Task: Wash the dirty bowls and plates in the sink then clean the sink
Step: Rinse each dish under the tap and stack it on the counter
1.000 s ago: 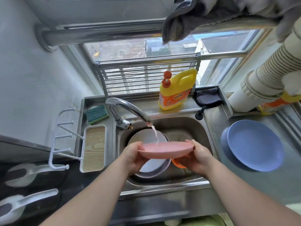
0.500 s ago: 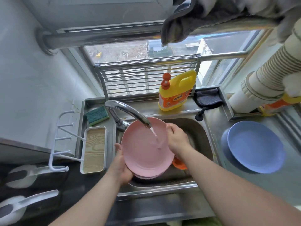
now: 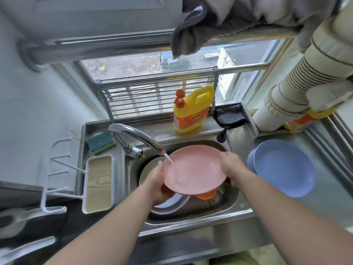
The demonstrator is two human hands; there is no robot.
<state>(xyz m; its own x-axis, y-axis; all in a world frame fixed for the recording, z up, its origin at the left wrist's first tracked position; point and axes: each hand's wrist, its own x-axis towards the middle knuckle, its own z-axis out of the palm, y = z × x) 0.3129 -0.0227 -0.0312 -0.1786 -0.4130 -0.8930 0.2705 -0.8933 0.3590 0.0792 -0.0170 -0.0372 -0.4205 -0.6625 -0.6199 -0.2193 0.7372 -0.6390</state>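
Pink plate (image 3: pixel 194 169): round, shallow, smooth matte plastic, wet film across its face. Held tilted over the stainless sink (image 3: pixel 225 203), under the curved chrome tap (image 3: pixel 133 137) with a thin water stream hitting its left part. Left hand (image 3: pixel 157 180) grip clamps the left rim, right hand (image 3: pixel 232 167) grip clamps the right rim. Below it: a pale bowl (image 3: pixel 172 204) and something orange (image 3: pixel 207 195) in the basin. Two blue plates (image 3: pixel 282 167) stacked on the steel worktop (image 3: pixel 315 203), right.
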